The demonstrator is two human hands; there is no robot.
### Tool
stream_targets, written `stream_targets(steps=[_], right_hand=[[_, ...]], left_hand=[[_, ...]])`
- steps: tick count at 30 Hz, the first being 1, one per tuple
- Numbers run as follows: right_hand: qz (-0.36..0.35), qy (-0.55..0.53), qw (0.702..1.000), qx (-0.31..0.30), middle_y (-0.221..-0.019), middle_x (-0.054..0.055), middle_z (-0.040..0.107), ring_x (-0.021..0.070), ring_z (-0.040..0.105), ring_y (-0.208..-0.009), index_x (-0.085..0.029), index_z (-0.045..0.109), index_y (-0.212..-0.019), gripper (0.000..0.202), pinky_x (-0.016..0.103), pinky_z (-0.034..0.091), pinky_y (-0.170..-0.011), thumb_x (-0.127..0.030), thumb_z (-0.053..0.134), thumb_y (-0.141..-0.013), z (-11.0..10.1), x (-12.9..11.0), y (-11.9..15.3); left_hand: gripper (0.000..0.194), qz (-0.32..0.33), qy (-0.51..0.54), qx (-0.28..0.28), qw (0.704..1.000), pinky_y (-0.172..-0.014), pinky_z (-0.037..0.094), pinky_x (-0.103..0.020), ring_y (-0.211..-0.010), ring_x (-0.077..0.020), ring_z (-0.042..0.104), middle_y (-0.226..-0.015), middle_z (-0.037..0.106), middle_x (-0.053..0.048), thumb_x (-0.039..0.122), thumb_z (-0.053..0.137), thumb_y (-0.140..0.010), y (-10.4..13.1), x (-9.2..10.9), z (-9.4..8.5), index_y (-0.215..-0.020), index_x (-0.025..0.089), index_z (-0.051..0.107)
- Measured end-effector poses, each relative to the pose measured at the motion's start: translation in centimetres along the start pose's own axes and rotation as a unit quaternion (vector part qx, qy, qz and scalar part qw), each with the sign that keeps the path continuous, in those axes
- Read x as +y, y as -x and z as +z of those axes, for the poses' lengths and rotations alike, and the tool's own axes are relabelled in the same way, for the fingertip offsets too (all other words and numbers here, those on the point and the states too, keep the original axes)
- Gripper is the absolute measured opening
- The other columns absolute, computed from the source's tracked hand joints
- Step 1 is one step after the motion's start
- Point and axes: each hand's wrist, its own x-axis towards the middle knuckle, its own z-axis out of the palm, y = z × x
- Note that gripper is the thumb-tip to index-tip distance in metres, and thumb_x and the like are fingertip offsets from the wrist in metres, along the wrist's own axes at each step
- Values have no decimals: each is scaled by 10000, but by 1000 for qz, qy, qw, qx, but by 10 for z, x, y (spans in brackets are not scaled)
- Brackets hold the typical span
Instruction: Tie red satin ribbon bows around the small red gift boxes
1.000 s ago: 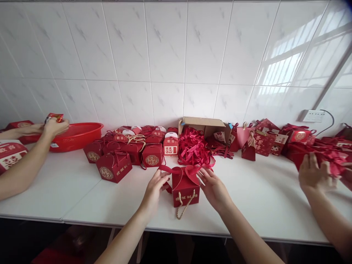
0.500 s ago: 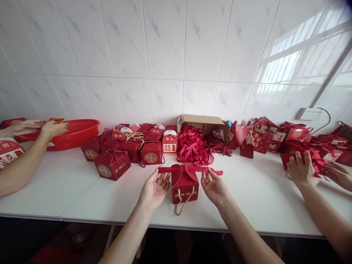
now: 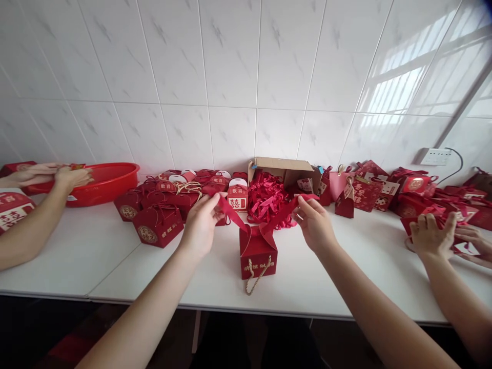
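Note:
A small dark-red gift box [image 3: 258,252] with gold lettering stands on the white table in front of me. A twisted gold cord handle hangs down its front face. Through its top flaps runs a red ribbon [image 3: 282,214], its two ends pulled up and outward in a V. My left hand [image 3: 202,220] pinches the left end, up and to the left of the box. The right end is pinched in my right hand [image 3: 313,220], at about the same height on the other side.
Behind lie a heap of red ribbons [image 3: 267,197] and a cardboard box [image 3: 284,164]. Finished-looking red boxes [image 3: 158,225] cluster left, near a red basin [image 3: 111,179] and a co-worker's hands [image 3: 73,177]. Another co-worker's hand [image 3: 430,236] handles red boxes at right.
Both my hands have risen, lifting the ribbon ends from level into a V. The box's top flaps have parted somewhat. At right, the co-worker's hands have shifted slightly.

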Motion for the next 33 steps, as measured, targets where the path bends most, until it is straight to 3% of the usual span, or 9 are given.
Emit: stream_targets(steps=[4,9,15,26,33], right_hand=[[-106,110,985,-76,-712,-39,619,89,554,-641,-227,681,-814,197,209,439,-596,-364,742,-686,24,-18,-7],[-151,138,969,-142,-715,-24,626,111,555,-660,-231,678,-805,207,234,458,-625,-405,713,-699,46,-31,-12],[-127,145,970,-150,-671,-14,601,111,549,-648,-210,671,-697,274,229,443,-617,-482,687,-720,54,-39,-14],[-156,162,964,-144,-681,-16,597,127,556,-689,-216,691,-742,275,243,428,-637,-489,662,-742,56,-39,-18],[-160,169,962,-144,-700,-7,610,123,563,-687,-212,686,-728,274,247,441,-643,-483,653,-755,60,-39,-18]], left_hand=[[206,42,-72,-76,994,-744,461,-264,-864,-184,624,-881,719,-40,294,728,-693,-9,11,25,-859,172,733],[267,70,-86,-115,987,-859,447,-298,-966,-209,630,-951,731,-60,313,736,-694,-17,13,44,-926,180,738],[220,85,-87,-137,983,-809,465,-294,-887,-181,640,-916,724,-30,341,692,-743,-24,15,47,-911,203,728],[202,76,-45,-113,990,-838,457,-319,-940,-220,637,-906,725,-55,348,693,-736,-24,23,51,-839,180,737],[193,69,-31,-127,989,-823,460,-333,-810,-192,651,-784,707,-39,345,685,-747,-21,25,53,-817,172,735]])
